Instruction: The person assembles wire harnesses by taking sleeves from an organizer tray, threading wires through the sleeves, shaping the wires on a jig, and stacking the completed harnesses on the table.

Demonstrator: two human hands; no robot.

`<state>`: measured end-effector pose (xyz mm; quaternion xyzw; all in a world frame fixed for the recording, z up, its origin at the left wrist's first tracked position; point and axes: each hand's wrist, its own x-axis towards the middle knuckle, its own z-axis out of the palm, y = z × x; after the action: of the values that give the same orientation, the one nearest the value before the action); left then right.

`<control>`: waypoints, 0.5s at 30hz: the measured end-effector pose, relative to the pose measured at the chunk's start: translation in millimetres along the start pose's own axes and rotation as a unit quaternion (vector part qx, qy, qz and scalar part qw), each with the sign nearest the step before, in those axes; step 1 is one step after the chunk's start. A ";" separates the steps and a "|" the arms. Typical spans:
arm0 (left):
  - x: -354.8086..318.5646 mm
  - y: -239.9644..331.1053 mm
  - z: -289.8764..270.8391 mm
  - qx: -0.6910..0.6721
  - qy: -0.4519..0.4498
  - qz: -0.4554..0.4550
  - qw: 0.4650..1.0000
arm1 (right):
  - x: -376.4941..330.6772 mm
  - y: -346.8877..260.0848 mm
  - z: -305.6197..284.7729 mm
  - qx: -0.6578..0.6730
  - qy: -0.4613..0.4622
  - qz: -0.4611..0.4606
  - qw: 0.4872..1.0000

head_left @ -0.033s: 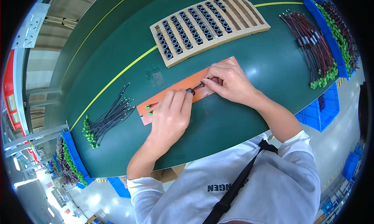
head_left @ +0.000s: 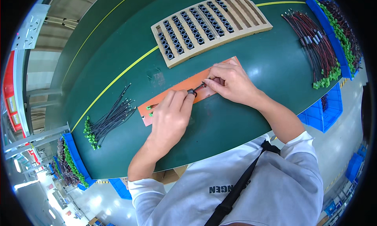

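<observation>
Hands met over a flat orange rectangular mat (head_left: 184, 86) lying on the dark green tabletop (head_left: 235, 124). The left hand (head_left: 171, 116) had its fingers (head_left: 184, 97) pinched on a small black ring-shaped core (head_left: 192, 92), held just above the mat. The right hand (head_left: 231, 82) had its fingers pressed together on the end of a thin dark wire lead (head_left: 201, 86) that ran from them to the ring. Two small green connector plugs (head_left: 149, 107) lay on the mat's left part, beside the left hand.

Beyond the mat sat a pale wooden slotted tray (head_left: 251, 27), its left rows filled with black ring cores (head_left: 188, 29) and its right slots bare. Left of the hands lay a loose bundle of black wires with green plugs (head_left: 108, 122). At the far right lay a bundle of red and black wires with green plugs (head_left: 316, 49), near a blue plastic bin (head_left: 333, 41) holding more wires. Another blue bin (head_left: 76, 159) hung at the tabletop's left edge.
</observation>
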<state>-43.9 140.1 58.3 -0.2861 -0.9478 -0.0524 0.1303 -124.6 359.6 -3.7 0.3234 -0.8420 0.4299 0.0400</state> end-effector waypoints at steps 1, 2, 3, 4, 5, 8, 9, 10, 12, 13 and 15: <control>0.8 -2.6 -3.7 -0.107 -0.036 -0.048 0.992 | -0.2 -0.1 -0.4 -0.005 -0.001 0.003 1.000; 0.6 -6.9 -3.9 -0.105 -0.038 -0.047 0.993 | -0.6 -0.3 -0.5 -0.011 -0.003 0.005 1.000; 1.8 -12.8 -3.0 -0.197 -0.048 -0.079 0.976 | -0.7 0.4 -0.1 -0.010 -0.001 0.005 1.000; 3.7 -17.5 -2.9 -0.286 -0.058 -0.111 0.950 | -0.9 1.2 0.7 -0.004 -0.006 0.008 1.000; 5.7 -20.5 -4.2 -0.322 -0.064 -0.137 0.935 | -1.1 1.6 1.0 0.002 -0.010 0.011 1.000; 8.1 -31.1 -5.7 -0.407 -0.141 -0.233 0.872 | -1.9 0.4 -1.5 -0.004 -0.008 0.011 1.000; 6.0 -34.8 -1.4 -0.448 -0.139 -0.249 0.847 | -1.4 1.0 -0.7 -0.003 -0.009 0.011 1.000; 4.0 -37.0 1.7 -0.448 -0.140 -0.250 0.847 | -1.2 1.7 -0.1 -0.004 -0.009 0.011 1.000; 1.3 -39.3 4.9 -0.506 -0.153 -0.304 0.793 | -0.6 1.5 0.0 -0.004 -0.008 0.010 1.000; -0.5 -41.3 7.3 -0.505 -0.152 -0.304 0.793 | 0.1 0.5 -1.1 0.000 -0.014 0.014 1.000; -3.5 -45.2 12.1 -0.540 -0.128 -0.305 0.774 | 0.5 -0.1 -1.3 0.004 -0.020 0.018 1.000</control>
<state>-68.8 102.8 44.6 -0.0089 -0.8091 -0.5556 -0.1915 -125.2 360.3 -2.7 0.3164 -0.8468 0.4274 0.0145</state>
